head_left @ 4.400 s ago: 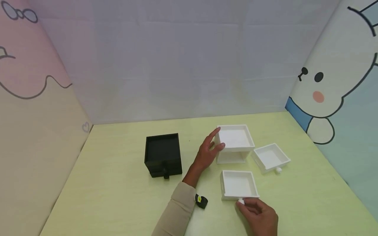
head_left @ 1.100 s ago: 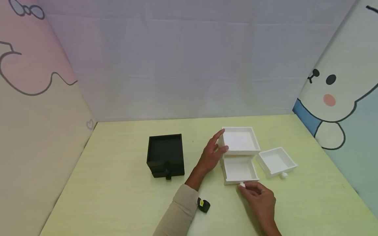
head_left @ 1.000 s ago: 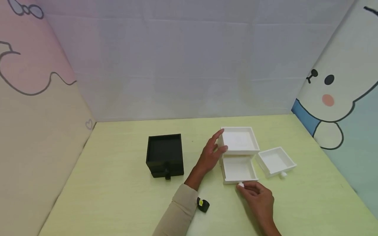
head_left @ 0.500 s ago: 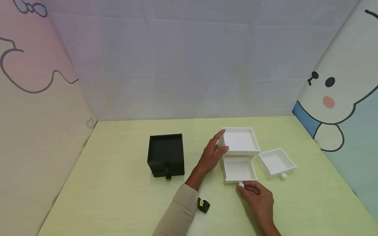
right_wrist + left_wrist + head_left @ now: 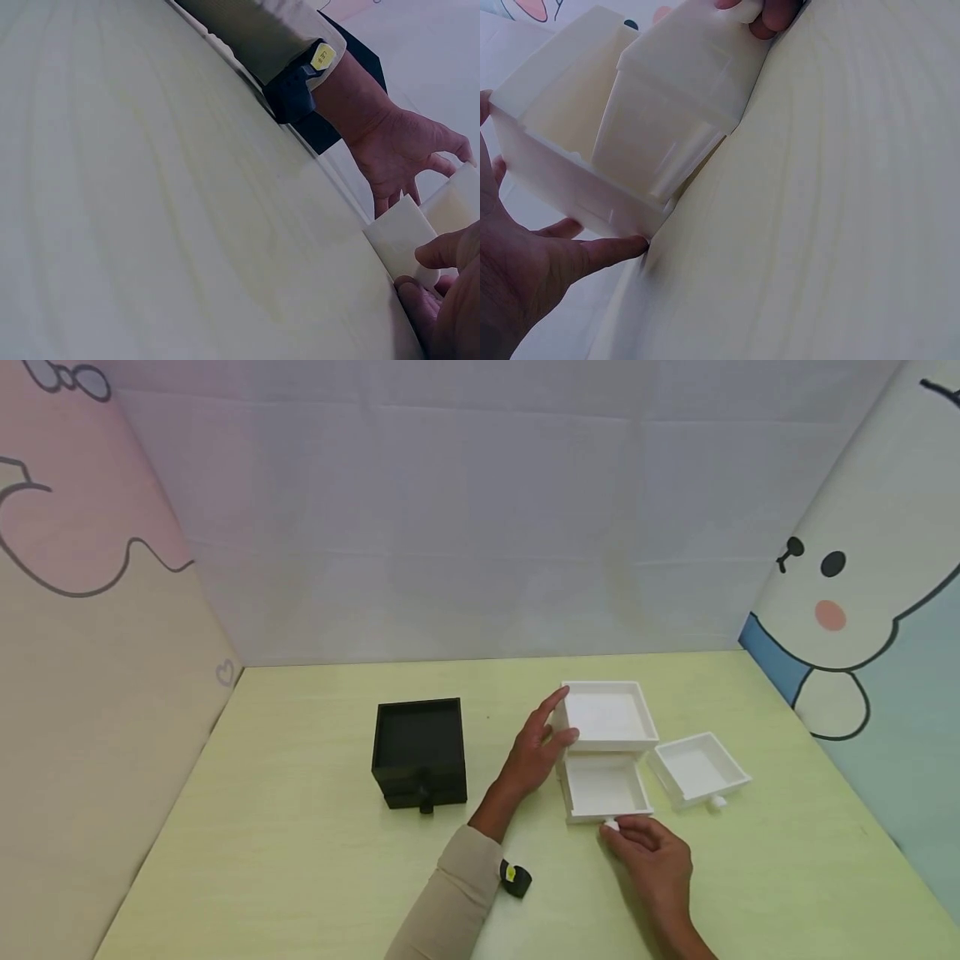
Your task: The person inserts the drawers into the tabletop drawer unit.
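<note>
A white drawer cabinet [image 5: 611, 714] with a shallow open top stands right of centre on the table. My left hand [image 5: 531, 756] rests against its left side, thumb near the front rim and fingers spread, as the left wrist view shows. From the cabinet's lower opening a white drawer [image 5: 606, 787] sticks out toward me, partly inserted and with nothing in it. My right hand [image 5: 652, 864] pinches the drawer's small white knob [image 5: 427, 276] between thumb and fingers. In the left wrist view the drawer [image 5: 682, 82] sits slightly askew in the opening.
Another white drawer [image 5: 701, 767] with a round knob lies angled just right of the cabinet. To the left stands a black cabinet [image 5: 420, 752] with a knob at its front. A black wrist device [image 5: 516, 877] sits at my left sleeve. Walls enclose the table's back and sides.
Over the last several seconds my right hand has pushed the drawer from the table in front into the cabinet's lower opening. During the last second the hands and drawer have hardly moved.
</note>
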The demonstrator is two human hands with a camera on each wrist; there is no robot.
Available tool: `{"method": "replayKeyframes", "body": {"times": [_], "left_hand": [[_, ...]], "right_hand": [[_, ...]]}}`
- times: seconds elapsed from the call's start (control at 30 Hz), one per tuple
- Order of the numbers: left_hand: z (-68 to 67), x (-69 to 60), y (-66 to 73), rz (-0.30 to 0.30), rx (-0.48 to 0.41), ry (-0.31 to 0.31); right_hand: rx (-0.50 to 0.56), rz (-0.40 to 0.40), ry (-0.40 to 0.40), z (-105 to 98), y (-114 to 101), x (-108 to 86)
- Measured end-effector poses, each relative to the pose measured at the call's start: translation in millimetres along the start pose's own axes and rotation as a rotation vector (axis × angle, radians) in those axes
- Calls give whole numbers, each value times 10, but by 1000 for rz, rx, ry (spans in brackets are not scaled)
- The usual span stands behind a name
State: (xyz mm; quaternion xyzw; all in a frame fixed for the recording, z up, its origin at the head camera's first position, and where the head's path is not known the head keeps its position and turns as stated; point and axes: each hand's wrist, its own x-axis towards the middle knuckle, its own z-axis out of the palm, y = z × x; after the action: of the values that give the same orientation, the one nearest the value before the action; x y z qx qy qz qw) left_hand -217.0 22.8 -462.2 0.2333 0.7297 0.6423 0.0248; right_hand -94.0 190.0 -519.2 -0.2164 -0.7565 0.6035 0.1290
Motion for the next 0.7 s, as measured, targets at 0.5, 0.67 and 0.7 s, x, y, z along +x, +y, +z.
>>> {"method": "replayKeyframes", "body": {"times": [0.5,0.67,0.7], "left_hand": [[12,-10,26,-11,-4,7],[37,48,-133,-14,-7,14],[44,67,-194,-12,-8,19]], "right_hand": [[49,-15,-1,29,-19,-19],[55,-22,-11,30,-24,-19],[58,-20,-13,32,-25,-18]]}}
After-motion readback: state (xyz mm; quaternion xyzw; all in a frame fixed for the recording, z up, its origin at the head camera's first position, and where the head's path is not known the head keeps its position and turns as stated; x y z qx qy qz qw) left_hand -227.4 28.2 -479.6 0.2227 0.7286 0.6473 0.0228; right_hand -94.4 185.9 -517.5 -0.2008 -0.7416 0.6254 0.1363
